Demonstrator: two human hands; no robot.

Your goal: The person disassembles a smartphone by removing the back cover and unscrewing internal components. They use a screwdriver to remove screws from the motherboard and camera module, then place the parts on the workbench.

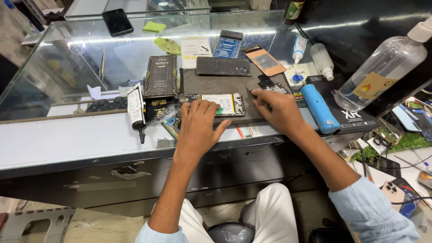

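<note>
You are seated at a glass counter point(67, 67), looking down at your two hands. The counter runs from far left to far right, with a pale ledge along its near edge.

A dark grey work mat point(211, 83) lies on the counter in front of you. On the mat's near edge lies an opened phone point(227, 104), flat, its back off and its insides showing, long side running left to right.

Your left hand point(198, 128) rests palm down on the left end of the phone. Its fingers point(202, 108) lie flat and close together on the phone's surface, pressing rather than gripping, with the thumb spread out to the right along the mat's near edge. The right half of the phone shows beyond your fingertips.

Your right hand point(274, 110) sits just right of the phone, on the mat. Its fingers are pinched together around a thin dark tool point(250, 91), whose tip points far and left, near the phone's far right corner. Whether the tip touches the phone cannot be told.

To the far right stands a large clear plastic bottle point(382, 67), tilted. Just right of your right hand lies a blue cylinder-shaped tool point(319, 108) on a black packet. Left of the phone stands a black box point(159, 81), and left of that lies a white glue tube point(136, 110) with a black nozzle pointing toward you. A dark phone back cover point(222, 66) lies on the far part of the mat. A black phone point(117, 21) lies at the far left of the counter.
</note>
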